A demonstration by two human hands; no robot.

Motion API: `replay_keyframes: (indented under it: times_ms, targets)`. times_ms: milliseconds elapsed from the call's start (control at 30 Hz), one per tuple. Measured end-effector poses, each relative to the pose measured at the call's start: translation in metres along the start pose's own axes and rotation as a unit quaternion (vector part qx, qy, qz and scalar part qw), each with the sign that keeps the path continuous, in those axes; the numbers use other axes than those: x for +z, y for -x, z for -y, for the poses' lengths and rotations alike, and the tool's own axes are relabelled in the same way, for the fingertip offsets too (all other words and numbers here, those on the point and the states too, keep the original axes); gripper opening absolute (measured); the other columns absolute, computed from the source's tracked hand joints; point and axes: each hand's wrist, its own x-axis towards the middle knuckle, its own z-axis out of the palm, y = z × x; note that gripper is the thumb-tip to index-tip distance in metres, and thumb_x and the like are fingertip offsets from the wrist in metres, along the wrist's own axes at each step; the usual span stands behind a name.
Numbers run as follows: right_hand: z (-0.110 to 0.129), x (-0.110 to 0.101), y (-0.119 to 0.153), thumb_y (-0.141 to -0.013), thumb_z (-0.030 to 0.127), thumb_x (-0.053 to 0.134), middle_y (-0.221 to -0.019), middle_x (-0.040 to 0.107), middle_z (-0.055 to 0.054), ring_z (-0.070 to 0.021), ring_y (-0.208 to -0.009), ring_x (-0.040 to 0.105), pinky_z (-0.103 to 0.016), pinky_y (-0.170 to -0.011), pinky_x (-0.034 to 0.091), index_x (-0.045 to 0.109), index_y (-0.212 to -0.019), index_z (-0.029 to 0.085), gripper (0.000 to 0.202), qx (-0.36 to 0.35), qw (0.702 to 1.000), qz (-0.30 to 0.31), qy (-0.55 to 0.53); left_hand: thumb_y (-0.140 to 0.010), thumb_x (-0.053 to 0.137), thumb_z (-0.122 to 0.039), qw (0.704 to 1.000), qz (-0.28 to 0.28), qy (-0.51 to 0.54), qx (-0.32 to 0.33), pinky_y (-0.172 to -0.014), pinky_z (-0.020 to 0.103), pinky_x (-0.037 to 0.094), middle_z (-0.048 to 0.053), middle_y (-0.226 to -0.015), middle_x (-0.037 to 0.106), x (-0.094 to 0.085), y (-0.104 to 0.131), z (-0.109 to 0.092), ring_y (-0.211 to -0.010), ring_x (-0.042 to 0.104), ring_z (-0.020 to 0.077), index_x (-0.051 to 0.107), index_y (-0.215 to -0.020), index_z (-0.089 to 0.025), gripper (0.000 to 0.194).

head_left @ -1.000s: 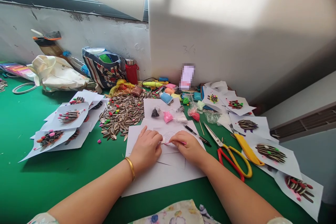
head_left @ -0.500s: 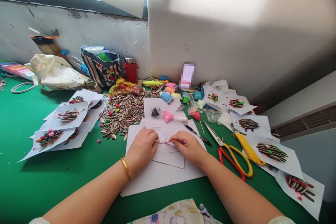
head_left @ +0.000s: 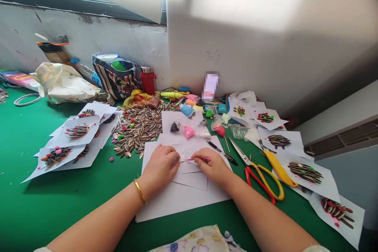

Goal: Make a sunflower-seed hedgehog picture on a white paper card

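My right hand [head_left: 213, 165] pinches a thin pink stick [head_left: 206, 158], its tip pointing left toward my other hand. Close by, my left hand [head_left: 161, 164] rests on the paper with thumb and fingers pressed together; a small pale bit shows at its fingertips, too small to name. Between the hands lies a white sheet with a dotted round drawing [head_left: 189, 152], partly covered by my fingers. Larger white sheets [head_left: 177, 206] lie beneath it. Just beyond stand a pink clay lump [head_left: 189, 131] and a black clay lump [head_left: 174, 126] on another sheet.
Striped sunflower seeds [head_left: 141, 126] are heaped at the back left. Scissors [head_left: 256, 169], a yellow cutter-like tool [head_left: 279, 168] and a black pen [head_left: 222, 152] lie right. Seed pictures on paper [head_left: 78, 130] flank both sides. A red flask [head_left: 147, 82] and bags stand by the wall.
My hands stay nearly in place. The tip of the pink stick and my left fingertips have shifted very slightly; the view has moved a little.
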Motion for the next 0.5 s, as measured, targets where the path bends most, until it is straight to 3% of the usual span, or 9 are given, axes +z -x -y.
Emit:
replay_keyframes:
  times_ms: [200,400,500]
  targets:
    - [0.0025,0.0020,0.0006,-0.089,0.019,0.056,-0.090,0.071,-0.003,-0.0186,-0.086,0.063,-0.031,-0.079,0.048,0.071,-0.092,0.024,0.016,0.028,1.000,-0.002,0.001,-0.082,0.059,-0.016,1.000,0.002,-0.005,-0.008,-0.109,0.050,0.034,0.003,-0.091,0.064,-0.0006,-0.0003,-0.0019,-0.094,0.058,0.0217,0.062,-0.086,-0.022,0.007]
    - [0.0072,0.0040,0.0008,-0.087,0.018,0.056,-0.086,0.071,-0.001,-0.0182,-0.083,0.063,-0.030,-0.077,0.049,0.070,-0.087,0.024,0.015,0.047,0.999,-0.003,-0.005,-0.084,0.061,-0.023,1.000,-0.003,-0.002,0.002,-0.107,0.051,0.036,0.004,-0.095,0.066,0.0008,-0.0001,-0.0013,-0.095,0.060,0.0230,0.065,-0.095,-0.024,0.012]
    - [0.0079,0.0042,0.0009,-0.086,0.017,0.056,-0.084,0.070,-0.001,-0.0179,-0.081,0.063,-0.029,-0.075,0.048,0.069,-0.085,0.024,0.014,0.050,0.999,-0.003,-0.007,-0.086,0.058,-0.020,1.000,0.002,-0.002,0.006,-0.107,0.051,0.035,0.003,-0.090,0.065,0.0023,-0.0007,-0.0005,-0.091,0.060,0.0218,0.065,-0.087,-0.024,0.008]
